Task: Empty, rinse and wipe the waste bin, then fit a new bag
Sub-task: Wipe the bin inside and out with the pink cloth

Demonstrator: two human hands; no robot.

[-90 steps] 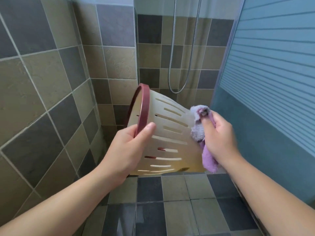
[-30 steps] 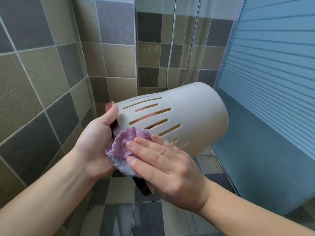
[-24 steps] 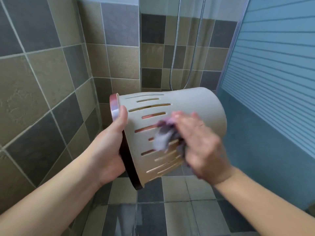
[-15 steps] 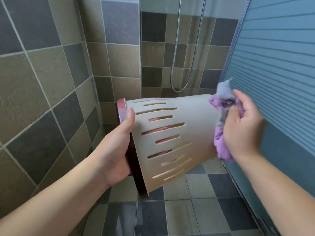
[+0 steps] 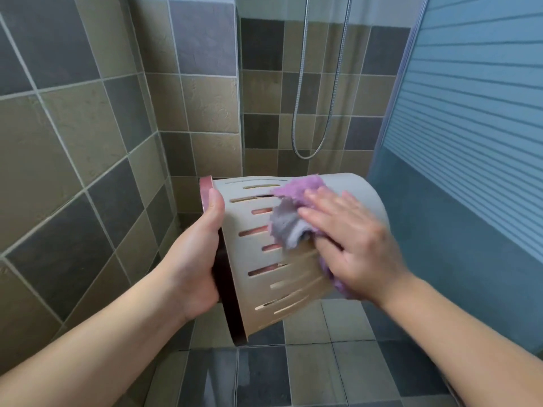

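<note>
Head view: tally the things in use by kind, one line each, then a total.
Hands: 2, left hand and right hand
Waste bin: 1
Purple cloth: 1
Shower hose: 1
Total: 5

bin (image 5: 264, 292) opening unseen, right hand (image 5: 349, 245) blurred

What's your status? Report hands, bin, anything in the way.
Left hand grips bin by its rim. Right hand presses cloth flat on bin's side. Nothing in the way.
</note>
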